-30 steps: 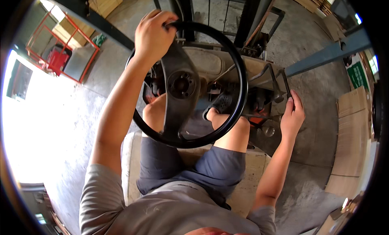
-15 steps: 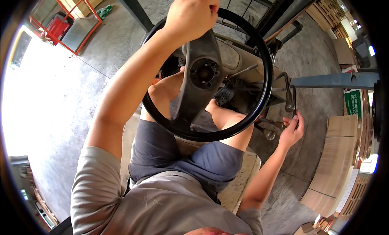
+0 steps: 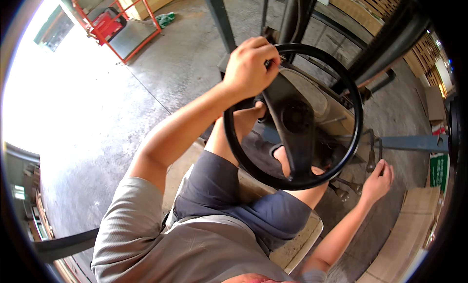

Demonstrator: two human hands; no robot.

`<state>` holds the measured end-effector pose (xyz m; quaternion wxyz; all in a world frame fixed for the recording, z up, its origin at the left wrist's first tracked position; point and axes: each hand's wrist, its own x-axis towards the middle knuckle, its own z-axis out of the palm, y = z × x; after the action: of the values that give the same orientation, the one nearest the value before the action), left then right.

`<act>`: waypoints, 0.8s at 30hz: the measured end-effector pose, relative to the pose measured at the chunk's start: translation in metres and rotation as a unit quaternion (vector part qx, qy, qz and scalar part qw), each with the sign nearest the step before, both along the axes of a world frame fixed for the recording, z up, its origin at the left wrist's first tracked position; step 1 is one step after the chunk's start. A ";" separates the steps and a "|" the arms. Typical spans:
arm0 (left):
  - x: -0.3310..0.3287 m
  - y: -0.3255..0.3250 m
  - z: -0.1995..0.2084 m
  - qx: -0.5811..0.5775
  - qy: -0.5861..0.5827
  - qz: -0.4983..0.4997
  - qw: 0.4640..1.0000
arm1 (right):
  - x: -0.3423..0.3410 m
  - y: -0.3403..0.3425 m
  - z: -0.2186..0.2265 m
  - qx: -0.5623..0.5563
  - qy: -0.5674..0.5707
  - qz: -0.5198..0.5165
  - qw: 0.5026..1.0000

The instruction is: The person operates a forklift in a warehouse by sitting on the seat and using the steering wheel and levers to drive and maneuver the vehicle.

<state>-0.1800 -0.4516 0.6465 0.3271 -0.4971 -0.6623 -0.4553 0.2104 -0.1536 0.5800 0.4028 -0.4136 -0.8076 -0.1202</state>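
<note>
My left hand (image 3: 251, 68) is closed at the upper left of a black steering wheel (image 3: 359, 102); the exact part inside the fingers is hidden. The wheel has a broad dark spoke (image 3: 295, 136) with a round hub. Out to the right, my right hand (image 3: 376, 184) has its fingers and thumb together at the lower end of a thin bent control lever (image 3: 380, 147). Beside it hangs another lever with a dark, drop-shaped knob (image 3: 371, 163). Two more lever knobs (image 3: 342, 194) sit lower, near my right knee.
I sit on a pale, worn seat (image 3: 297, 241). Dark mast posts (image 3: 295, 19) rise ahead. An orange-framed cart (image 3: 127, 41) stands at the far left on the concrete floor (image 3: 165, 78). Cardboard boxes (image 3: 409, 229) are stacked at right, with wooden pallets (image 3: 378, 5) at far right.
The steering wheel has turned counterclockwise, my left hand going from its top to the upper left. My right hand stays at the lever. The whole view has shifted.
</note>
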 end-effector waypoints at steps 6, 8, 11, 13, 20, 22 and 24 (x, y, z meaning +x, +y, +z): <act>-0.013 -0.017 -0.012 -0.006 -0.055 -0.036 0.998 | -0.039 -0.034 0.010 -0.051 -0.094 -0.048 0.993; -0.031 -0.015 -0.004 -0.094 -0.050 -0.063 0.992 | -0.039 -0.032 0.002 -0.009 -0.119 -0.042 0.992; -0.061 0.000 0.001 -0.127 -0.033 -0.083 0.988 | -0.064 -0.044 0.003 0.000 -0.114 -0.065 0.991; -0.086 0.011 -0.004 -0.145 -0.042 -0.072 0.986 | -0.088 -0.048 -0.001 0.007 -0.092 -0.064 0.994; -0.181 0.052 -0.013 -0.194 -0.040 -0.099 0.975 | -0.162 -0.053 -0.028 0.000 -0.040 -0.080 0.996; -0.207 0.079 -0.007 -0.183 -0.024 -0.114 0.976 | -0.181 -0.046 -0.023 -0.002 -0.030 -0.098 0.995; -0.226 0.111 0.009 -0.185 -0.023 -0.131 0.974 | -0.199 -0.040 -0.015 0.027 -0.022 -0.094 0.995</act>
<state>-0.4065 -0.3401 0.6552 0.1515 -0.6206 -0.6714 -0.3757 0.0111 -0.1935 0.5645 0.3832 -0.4737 -0.7702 -0.1886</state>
